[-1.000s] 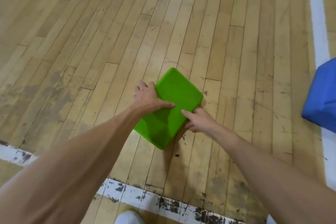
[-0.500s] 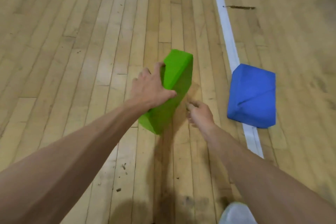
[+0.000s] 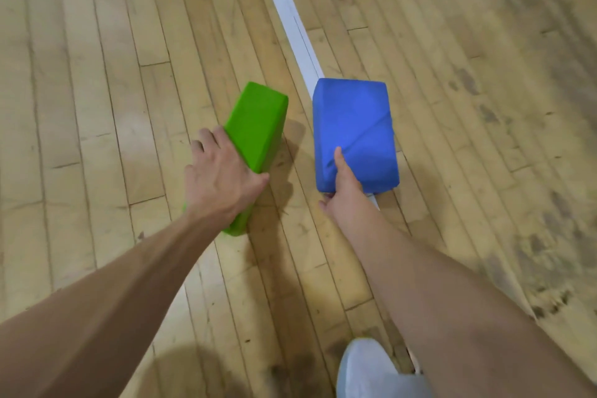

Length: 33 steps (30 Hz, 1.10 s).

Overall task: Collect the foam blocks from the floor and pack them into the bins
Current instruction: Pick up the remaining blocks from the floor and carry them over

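Tipped green block (image 3: 255,126) on edge above floor (image 3: 97,74), left hand (image 3: 223,184) gripping, fingers (image 3: 206,140) curled over far face; moved right hand (image 3: 342,194) across to blue block (image 3: 355,119) on white line (image 3: 284,6), pinching near end, thumb on top; two-block carry likely.

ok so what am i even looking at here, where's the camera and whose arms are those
There is no machine here: these are a person's two bare arms, and every picture comes from one wide-angle camera worn on their head, looking down. The left hand grips a green foam block, turned up on its edge; whether it is lifted clear I cannot tell. The right hand pinches the near end of a blue foam block, thumb on top, which lies across a white line on the wooden floor. The pale shape at the bottom is the person's shoe.
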### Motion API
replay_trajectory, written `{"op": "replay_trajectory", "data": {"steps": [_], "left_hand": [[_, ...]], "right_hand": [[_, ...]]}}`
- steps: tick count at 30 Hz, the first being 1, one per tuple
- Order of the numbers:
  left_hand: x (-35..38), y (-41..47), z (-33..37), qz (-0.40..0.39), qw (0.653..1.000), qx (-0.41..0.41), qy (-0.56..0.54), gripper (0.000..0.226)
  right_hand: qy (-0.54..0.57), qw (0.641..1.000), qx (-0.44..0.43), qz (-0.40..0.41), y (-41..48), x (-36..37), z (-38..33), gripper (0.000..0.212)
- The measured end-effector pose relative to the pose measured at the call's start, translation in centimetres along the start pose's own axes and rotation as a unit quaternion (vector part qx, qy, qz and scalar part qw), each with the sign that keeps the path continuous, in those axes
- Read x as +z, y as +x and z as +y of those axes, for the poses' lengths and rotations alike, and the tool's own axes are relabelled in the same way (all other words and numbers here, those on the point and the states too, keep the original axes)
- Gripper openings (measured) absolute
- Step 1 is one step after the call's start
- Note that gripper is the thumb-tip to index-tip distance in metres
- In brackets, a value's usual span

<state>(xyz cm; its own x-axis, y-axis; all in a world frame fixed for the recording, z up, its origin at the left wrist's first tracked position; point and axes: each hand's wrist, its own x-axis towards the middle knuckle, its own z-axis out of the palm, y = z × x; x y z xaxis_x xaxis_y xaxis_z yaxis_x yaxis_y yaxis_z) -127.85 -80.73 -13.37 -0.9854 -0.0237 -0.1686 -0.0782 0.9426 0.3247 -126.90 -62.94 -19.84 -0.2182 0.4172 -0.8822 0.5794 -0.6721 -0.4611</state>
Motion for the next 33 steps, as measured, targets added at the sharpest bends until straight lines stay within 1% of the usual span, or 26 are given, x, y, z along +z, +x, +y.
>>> {"op": "replay_trajectory", "data": {"steps": [4, 6, 7, 9, 10, 13, 14, 15, 16, 18, 19, 20, 21, 24, 27, 31, 33], "left_hand": [[-0.1, 0.1, -0.1, 0.006, 1.0, 0.006, 0.003, 0.087], [-0.2, 0.0, -0.2, -0.009, 1.0, 0.0, -0.002, 0.087], [-0.5, -0.1, -0.3, -0.021, 1.0, -0.01, -0.012, 0.087], [-2.1, -0.2, -1.0, -0.061, 0.997, -0.036, -0.036, 0.084], [-3.5, -0.3, -1.4, -0.077, 0.994, -0.057, -0.044, 0.082], [-10.7, -2.6, -2.7, -0.084, 0.989, -0.12, -0.033, 0.078], [-13.5, -3.8, -2.9, -0.088, 0.987, -0.134, -0.026, 0.077], [-16.6, -5.1, -2.8, -0.094, 0.985, -0.145, -0.02, 0.077], [-19.7, -6.7, -2.5, -0.104, 0.982, -0.156, -0.013, 0.077], [-26.1, -10.2, -1.4, -0.126, 0.975, -0.182, -0.005, 0.078], [-29.3, -12.1, -0.7, -0.139, 0.972, -0.192, -0.004, 0.079], [-32.6, -14.1, 0.2, -0.151, 0.969, -0.198, -0.004, 0.079], [-36.0, -16.2, 1.0, -0.159, 0.966, -0.202, -0.007, 0.079], [-45.4, -21.6, 3.1, -0.167, 0.966, -0.195, -0.026, 0.08], [-53.0, -25.4, 3.4, -0.158, 0.967, -0.195, -0.046, 0.085], [-59.4, -29.2, 1.9, -0.152, 0.97, -0.179, -0.06, 0.089], [-61.4, -31.2, 0.9, -0.154, 0.974, -0.158, -0.06, 0.089]], "right_hand": [[0.007, 1.0, -0.009, 0.014, -0.2, 0.7, 0.4, 0.098], [-0.004, 0.999, -0.036, 0.017, -0.4, 0.6, 0.5, 0.094], [-0.016, 0.998, -0.052, 0.025, -0.5, 0.5, 0.4, 0.097], [-0.059, 0.994, -0.074, 0.047, -2.0, 0.4, 0.3, 0.108], [-0.085, 0.991, -0.083, 0.059, -3.5, 0.3, 0.0, 0.11], [-0.184, 0.973, -0.084, 0.113, -9.8, -0.6, -1.0, 0.105], [-0.233, 0.96, -0.092, 0.128, -12.4, -1.3, -1.4, 0.103], [-0.296, 0.939, -0.107, 0.137, -15.3, -2.1, -1.8, 0.102], [-0.368, 0.911, -0.127, 0.136, -18.5, -3.1, -2.3, 0.101], [-0.504, 0.836, -0.19, 0.105, -25.7, -5.4, -3.6, 0.096], [-0.55, 0.799, -0.226, 0.09, -29.5, -6.7, -4.4, 0.093], [-0.577, 0.773, -0.253, 0.076, -33.5, -7.9, -5.3, 0.091], [-0.591, 0.757, -0.272, 0.062, -37.6, -9.0, -6.3, 0.089], [-0.621, 0.725, -0.295, 0.031, -48.5, -11.9, -9.6, 0.085], [-0.631, 0.708, -0.315, 0.023, -57.6, -14.1, -12.2, 0.084], [-0.643, 0.671, -0.366, 0.039, -65.9, -16.6, -12.1, 0.085], [-0.639, 0.668, -0.378, 0.053, -68.9, -17.9, -10.6, 0.088]]}}
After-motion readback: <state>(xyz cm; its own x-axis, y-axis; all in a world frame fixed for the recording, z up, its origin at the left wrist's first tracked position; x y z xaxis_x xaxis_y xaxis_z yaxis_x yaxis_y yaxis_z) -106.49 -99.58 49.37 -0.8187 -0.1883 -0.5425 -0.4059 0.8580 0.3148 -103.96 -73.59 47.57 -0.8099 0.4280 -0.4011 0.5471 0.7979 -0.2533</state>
